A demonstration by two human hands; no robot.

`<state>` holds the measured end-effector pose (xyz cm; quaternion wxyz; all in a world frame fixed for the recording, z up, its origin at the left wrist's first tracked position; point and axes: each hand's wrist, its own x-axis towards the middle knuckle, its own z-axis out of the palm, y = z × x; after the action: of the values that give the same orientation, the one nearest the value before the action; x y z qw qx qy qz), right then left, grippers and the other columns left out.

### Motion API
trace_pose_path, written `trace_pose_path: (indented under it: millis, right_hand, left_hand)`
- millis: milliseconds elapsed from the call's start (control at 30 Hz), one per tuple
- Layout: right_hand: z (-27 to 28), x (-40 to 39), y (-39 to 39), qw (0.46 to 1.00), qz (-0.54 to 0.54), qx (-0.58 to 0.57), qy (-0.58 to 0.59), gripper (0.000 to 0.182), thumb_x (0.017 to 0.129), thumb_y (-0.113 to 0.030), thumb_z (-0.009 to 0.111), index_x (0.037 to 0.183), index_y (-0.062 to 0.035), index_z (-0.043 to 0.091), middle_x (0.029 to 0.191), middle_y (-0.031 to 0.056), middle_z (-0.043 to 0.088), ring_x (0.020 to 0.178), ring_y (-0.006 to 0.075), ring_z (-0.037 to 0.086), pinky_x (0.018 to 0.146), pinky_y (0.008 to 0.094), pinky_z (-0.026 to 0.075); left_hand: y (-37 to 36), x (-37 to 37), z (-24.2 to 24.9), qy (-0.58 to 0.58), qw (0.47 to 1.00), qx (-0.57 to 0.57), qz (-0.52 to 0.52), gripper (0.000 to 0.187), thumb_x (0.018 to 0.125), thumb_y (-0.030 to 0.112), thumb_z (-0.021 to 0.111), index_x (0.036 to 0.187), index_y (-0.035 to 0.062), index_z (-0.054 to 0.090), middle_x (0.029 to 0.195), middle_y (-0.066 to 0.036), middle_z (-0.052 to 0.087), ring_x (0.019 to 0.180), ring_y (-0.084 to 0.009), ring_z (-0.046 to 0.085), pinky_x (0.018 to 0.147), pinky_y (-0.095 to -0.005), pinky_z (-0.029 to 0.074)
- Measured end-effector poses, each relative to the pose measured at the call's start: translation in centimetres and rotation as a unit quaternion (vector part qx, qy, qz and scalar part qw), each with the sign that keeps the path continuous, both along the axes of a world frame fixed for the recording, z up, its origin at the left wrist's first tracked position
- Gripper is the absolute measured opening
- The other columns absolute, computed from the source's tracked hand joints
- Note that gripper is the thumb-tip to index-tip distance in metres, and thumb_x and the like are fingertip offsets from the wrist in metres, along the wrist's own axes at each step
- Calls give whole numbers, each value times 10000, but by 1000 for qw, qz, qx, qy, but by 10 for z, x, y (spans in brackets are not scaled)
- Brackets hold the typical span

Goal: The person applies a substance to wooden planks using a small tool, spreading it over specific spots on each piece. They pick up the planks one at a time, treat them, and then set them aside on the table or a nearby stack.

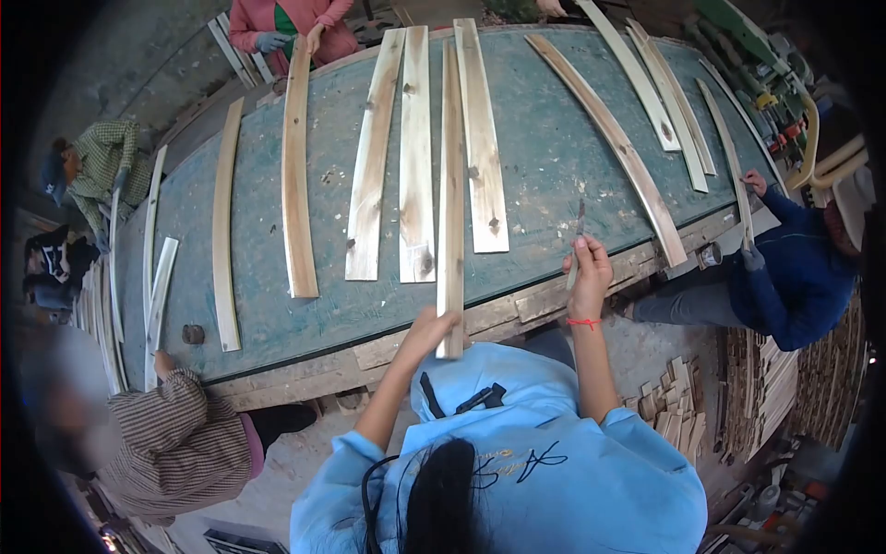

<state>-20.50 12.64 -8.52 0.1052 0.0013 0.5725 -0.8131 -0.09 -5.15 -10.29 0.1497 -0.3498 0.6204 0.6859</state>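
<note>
The left hand [432, 332] is closed on the near end of a narrow plank [449, 212], which reaches past the worktop's edge toward the body and runs away across the worktop [544, 148]. The right hand [591, 265] grips a thin-bladed tool [580, 220], its tip pointing away from the body, above the near edge. Just beside the narrow plank lie a wide board [481, 148] on the right and a pale knotted board [416, 166] on the left. Farther right, a small round can [709, 255] sits at the near edge; its contents are too small to tell. Toward the left end stands a dark, pot-like object [192, 333], its inside unclear.
</note>
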Motion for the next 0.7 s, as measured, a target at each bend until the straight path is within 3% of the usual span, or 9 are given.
trace_pose_path:
  millis: [100,167,233,267,400,500,567,633,700]
  right_hand:
    - [3,1,3,1000,-2,-9,11,169,923,-134,620,1030,-5,595,890,60,618,609,103,525,559,225,427]
    - [5,4,12,1000,2,0,19,166,922,-134,622,1024,-6,600,882,57,622,604,103,527,553,226,428]
    - [-1,3,23,1000,-8,6,23,161,922,-134,622,1013,-2,604,878,56,627,609,100,529,559,223,428]
    - [-3,4,28,1000,-19,8,12,163,922,-136,622,1012,-2,605,877,54,628,612,96,530,560,220,429]
    - [-13,4,43,999,-42,19,3,180,916,-130,629,1024,10,599,872,61,639,599,79,533,543,213,431]
    - [-12,5,46,998,-61,29,-4,170,914,-122,629,1015,12,606,861,57,641,591,77,533,539,210,430]
    - [-13,7,46,997,-68,30,-17,165,914,-118,629,1011,13,609,855,55,641,589,78,535,537,208,429]
    - [-15,5,43,997,-57,41,-12,167,914,-121,628,1014,11,608,851,53,640,592,78,538,532,208,427]
    - [-13,6,38,998,-56,37,-14,176,915,-128,629,1022,10,605,853,52,639,593,78,539,527,207,425]
  left_hand:
    - [-6,-41,5,13,998,-57,-1,360,835,174,481,1004,-134,557,809,-182,668,763,-269,689,668,-358,535]
    - [-13,-60,5,28,993,-56,96,382,851,264,497,871,-102,606,698,-161,647,724,-256,684,651,-367,518]
    - [-26,-80,6,74,988,-36,130,442,846,294,518,853,-141,602,683,-202,639,655,-320,683,627,-420,521]
    - [-41,-90,-21,20,973,-228,30,519,845,361,504,839,-142,630,711,-253,644,746,-391,681,713,-461,516]
    - [-46,-100,-34,-55,902,-427,-32,583,860,464,500,774,-82,686,805,-330,637,830,-469,639,785,-481,499]
    - [-47,-83,-25,-60,860,-507,-10,650,886,527,467,789,-77,687,785,-326,638,811,-468,645,759,-504,497]
    - [-56,-64,-19,-80,875,-477,-29,626,904,515,476,873,-75,684,856,-314,642,859,-451,631,780,-503,488]
    - [-66,-37,-37,30,798,-595,94,516,903,431,536,960,-65,665,953,-285,618,914,-439,586,817,-490,473]
    - [-82,-15,-77,10,808,-576,124,504,883,423,574,1021,-57,645,988,-270,597,940,-431,562,838,-484,463]
